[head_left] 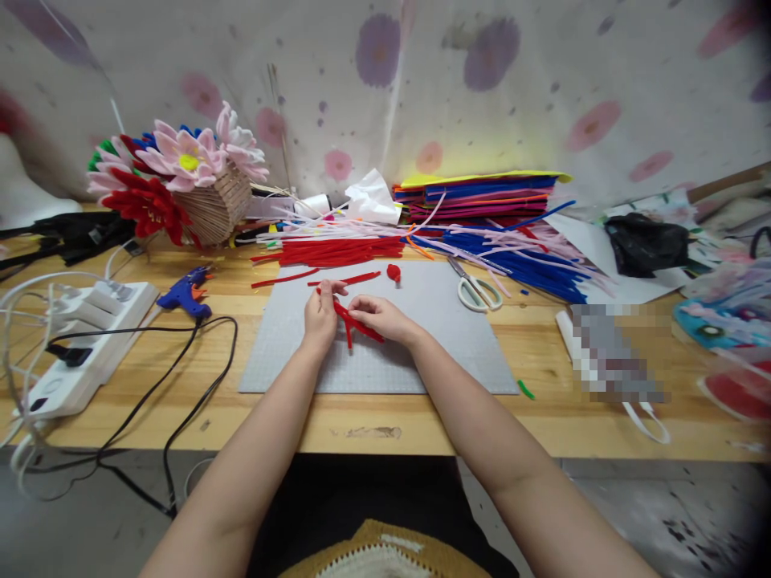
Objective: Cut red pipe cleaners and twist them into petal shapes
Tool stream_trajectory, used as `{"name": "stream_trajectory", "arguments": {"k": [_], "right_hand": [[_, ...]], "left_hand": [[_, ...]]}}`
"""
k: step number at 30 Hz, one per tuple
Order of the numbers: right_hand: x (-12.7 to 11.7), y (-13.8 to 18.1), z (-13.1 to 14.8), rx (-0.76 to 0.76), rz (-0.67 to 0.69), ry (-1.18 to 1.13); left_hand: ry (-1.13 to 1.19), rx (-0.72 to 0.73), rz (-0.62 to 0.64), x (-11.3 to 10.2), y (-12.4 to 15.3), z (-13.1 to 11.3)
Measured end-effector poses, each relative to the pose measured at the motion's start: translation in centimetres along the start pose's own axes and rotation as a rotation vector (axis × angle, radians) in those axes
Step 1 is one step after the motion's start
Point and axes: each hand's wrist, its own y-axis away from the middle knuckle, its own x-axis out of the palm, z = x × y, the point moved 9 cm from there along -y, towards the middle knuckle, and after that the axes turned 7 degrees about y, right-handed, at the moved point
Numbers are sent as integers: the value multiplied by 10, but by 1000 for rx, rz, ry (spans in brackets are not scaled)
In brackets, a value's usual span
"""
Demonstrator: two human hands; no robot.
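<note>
Several red pipe cleaners [361, 325], bent and bunched together, are between my two hands above the grey cutting mat [458, 361]. My left hand [324, 313] is closed on their upper left end. With thumb and fingers together, my right hand [385, 317] pinches the same bunch from the right; one short end points down toward me. A small red rolled bud [393, 273] lies on the mat beyond my hands. Close by, one loose red pipe cleaner [365, 278] rests near the mat's back edge.
Scissors [478, 291] lie at the mat's back right, beside blue pipe cleaners [542, 269]. Red pipe cleaners [337, 251] are piled behind the mat. To the left are a blue glue gun [188, 293], a corded power strip [90, 353] and a basket [220, 205] of fuzzy flowers.
</note>
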Motion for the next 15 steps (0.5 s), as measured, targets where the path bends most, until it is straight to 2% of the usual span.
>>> {"name": "stream_trajectory", "arguments": {"k": [5, 10, 15], "right_hand": [[9, 0, -2, -2, 69, 44], [0, 1, 7, -79, -56, 200], [1, 5, 19, -146, -121, 284]], "left_hand": [[-45, -24, -112, -10, 3, 1], [-176, 58, -230, -23, 2, -13], [-219, 129, -348, -34, 2, -20]]}}
